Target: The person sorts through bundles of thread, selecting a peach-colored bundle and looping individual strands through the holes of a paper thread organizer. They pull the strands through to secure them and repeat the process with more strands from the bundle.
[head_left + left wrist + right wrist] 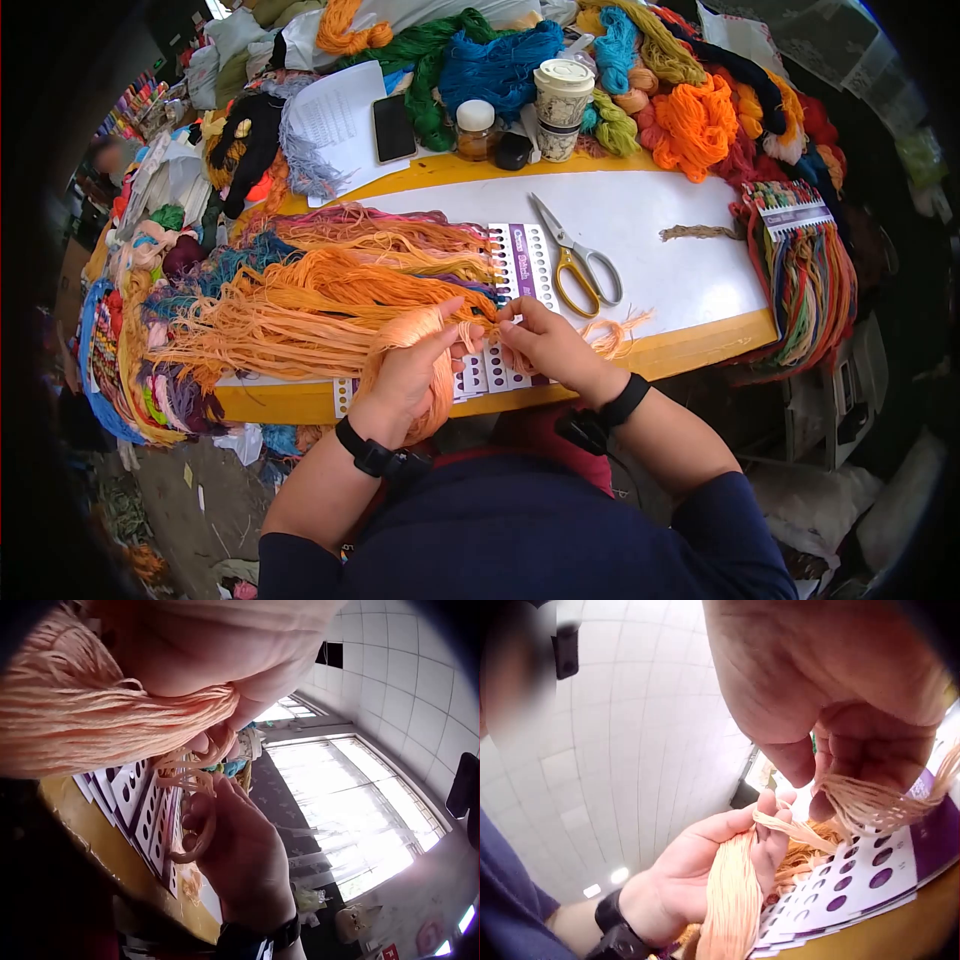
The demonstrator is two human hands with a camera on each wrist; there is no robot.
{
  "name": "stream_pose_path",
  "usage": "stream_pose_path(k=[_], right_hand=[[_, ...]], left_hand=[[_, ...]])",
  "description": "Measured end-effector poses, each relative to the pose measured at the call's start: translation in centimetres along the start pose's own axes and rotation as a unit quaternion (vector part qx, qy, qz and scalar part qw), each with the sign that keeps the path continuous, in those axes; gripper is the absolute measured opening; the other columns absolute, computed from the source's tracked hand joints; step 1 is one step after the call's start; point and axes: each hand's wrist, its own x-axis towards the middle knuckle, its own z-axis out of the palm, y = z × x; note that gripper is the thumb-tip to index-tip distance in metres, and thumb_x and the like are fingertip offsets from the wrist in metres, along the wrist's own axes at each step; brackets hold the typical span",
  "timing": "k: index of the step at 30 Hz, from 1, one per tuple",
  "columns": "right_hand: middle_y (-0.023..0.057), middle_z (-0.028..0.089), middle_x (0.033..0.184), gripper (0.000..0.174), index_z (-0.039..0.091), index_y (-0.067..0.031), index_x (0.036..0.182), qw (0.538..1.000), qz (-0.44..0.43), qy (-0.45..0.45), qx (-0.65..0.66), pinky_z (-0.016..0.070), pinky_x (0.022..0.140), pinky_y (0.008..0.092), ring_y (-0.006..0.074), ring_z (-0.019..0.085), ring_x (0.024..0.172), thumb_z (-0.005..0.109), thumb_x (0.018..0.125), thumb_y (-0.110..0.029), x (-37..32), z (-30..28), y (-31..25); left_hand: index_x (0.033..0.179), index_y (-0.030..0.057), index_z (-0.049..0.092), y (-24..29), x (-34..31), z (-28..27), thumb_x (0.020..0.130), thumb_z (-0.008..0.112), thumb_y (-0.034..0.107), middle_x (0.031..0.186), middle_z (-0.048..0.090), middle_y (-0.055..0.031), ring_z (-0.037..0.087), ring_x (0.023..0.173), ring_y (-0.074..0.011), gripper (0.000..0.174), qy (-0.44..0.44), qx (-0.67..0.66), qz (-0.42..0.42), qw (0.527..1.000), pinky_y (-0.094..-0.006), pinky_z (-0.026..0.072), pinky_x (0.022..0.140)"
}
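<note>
A skein of peach embroidery thread (731, 889) hangs over my left hand (400, 375) at the thumb. The left thumb and fingertips grip strands at its end. Close beside it, my right hand (555, 350) pinches a bunch of peach strands (866, 799) between thumb and fingers. In the right wrist view, strands reach from the left fingertips towards the right hand. Below both hands lie white and purple cards with punched holes (844, 881). Orange and peach thread bundles (290, 310) spread to the left from an upper punched card (523, 250).
Scissors (568, 270) lie right of the upper card. Loose peach thread (612, 335) is near the table's front edge (690, 345). A phone (394, 128), jar (476, 130) and patterned cup (560, 110) stand behind, before heaped skeins. A thread-hung card (795, 215) lies far right.
</note>
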Motion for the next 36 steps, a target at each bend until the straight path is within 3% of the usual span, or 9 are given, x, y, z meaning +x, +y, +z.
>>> stream_pose_path(k=[5,11,15,18,21,23,31,33,36], right_hand=[[0.0035,0.059,0.072,0.010,0.050,-0.0081,0.103,0.994,0.031,0.003,0.106,0.0401,0.053,0.0210,0.0079,0.053,0.061,0.046,0.096,-0.013,0.8,-0.4,0.5],[0.0038,0.059,0.075,0.008,0.051,-0.0079,0.101,0.984,0.048,-0.018,0.172,0.0428,0.057,0.0202,0.0077,0.055,0.066,0.048,0.094,-0.011,1.2,-1.1,0.4],[0.0026,0.060,0.078,0.012,0.051,-0.0069,0.104,0.993,0.067,-0.001,0.097,0.0427,0.061,0.0205,0.0078,0.055,0.069,0.050,0.093,-0.013,1.2,-0.3,-0.2],[0.0029,0.060,0.081,0.015,0.050,-0.0056,0.105,0.998,0.039,-0.015,-0.051,0.0447,0.064,0.0219,0.0081,0.055,0.075,0.052,0.092,-0.013,2.1,-0.4,0.8],[0.0038,0.060,0.083,0.017,0.049,-0.0044,0.106,0.989,0.042,-0.010,-0.141,0.0461,0.068,0.0229,0.0093,0.057,0.077,0.053,0.091,-0.012,3.2,-0.3,1.9],[0.0044,0.060,0.085,0.017,0.049,-0.0041,0.106,0.986,0.037,-0.008,-0.161,0.0463,0.069,0.0234,0.0099,0.057,0.077,0.053,0.091,-0.011,3.3,-0.2,2.0],[0.0060,0.063,0.086,0.018,0.048,-0.0026,0.106,0.980,0.040,0.006,-0.196,0.0468,0.070,0.0255,0.0118,0.057,0.078,0.050,0.090,-0.009,2.8,0.1,1.4],[0.0059,0.064,0.085,0.017,0.049,-0.0026,0.105,0.981,0.024,0.004,-0.193,0.0468,0.070,0.0257,0.0124,0.057,0.077,0.049,0.089,-0.008,3.1,0.1,2.0],[0.0055,0.063,0.084,0.016,0.050,-0.0039,0.105,0.965,-0.010,0.025,-0.261,0.0470,0.068,0.0254,0.0117,0.057,0.075,0.049,0.090,-0.008,2.2,0.9,1.4]], left_hand=[[0.144,0.0032,0.025,-0.5,0.4,0.5,0.092,0.050,0.015,0.115,0.060,-0.0089,0.055,0.082,-0.0091,0.059,-0.018,0.065,0.013,0.998,-0.0218,0.0409,0.071],[0.145,0.0021,0.021,-1.2,1.0,1.9,0.087,0.051,0.008,0.106,0.058,-0.0042,0.052,0.076,-0.0066,0.066,-0.043,0.129,-0.020,0.990,-0.0171,0.0382,0.062],[0.145,0.0036,0.024,-2.5,1.5,0.6,0.084,0.052,0.001,0.099,0.057,-0.0036,0.052,0.079,-0.0075,0.067,-0.056,0.212,0.029,0.975,-0.0230,0.0439,0.074],[0.138,0.0026,0.038,-1.7,1.1,-1.4,0.089,0.054,0.009,0.087,0.055,0.0000,0.052,0.074,-0.0086,0.052,0.067,0.217,0.069,0.972,-0.0229,0.0449,0.070],[0.125,0.0029,0.053,1.0,-0.2,-2.5,0.092,0.054,0.016,0.078,0.053,0.0012,0.050,0.067,-0.0096,0.035,0.204,0.306,-0.020,0.930,-0.0223,0.0444,0.062],[0.113,0.0051,0.060,1.7,-0.7,-3.9,0.094,0.053,0.021,0.075,0.053,0.0006,0.051,0.064,-0.0096,0.026,0.218,0.037,0.024,0.975,-0.0210,0.0426,0.057],[0.111,-0.0032,0.055,10.3,-5.3,-11.8,0.095,0.051,0.017,0.084,0.057,-0.0028,0.056,0.071,-0.0114,0.026,0.193,-0.049,0.196,0.960,-0.0234,0.0464,0.058],[0.121,-0.0024,0.050,12.1,-5.8,-11.3,0.094,0.053,0.017,0.094,0.058,-0.0073,0.057,0.081,-0.0149,0.034,0.294,-0.175,0.321,0.883,-0.0273,0.0500,0.065],[0.128,-0.0023,0.045,10.1,-7.1,-15.9,0.090,0.060,0.020,0.108,0.057,-0.0118,0.057,0.093,-0.0186,0.046,0.261,-0.019,0.203,0.944,-0.0313,0.0515,0.075]])
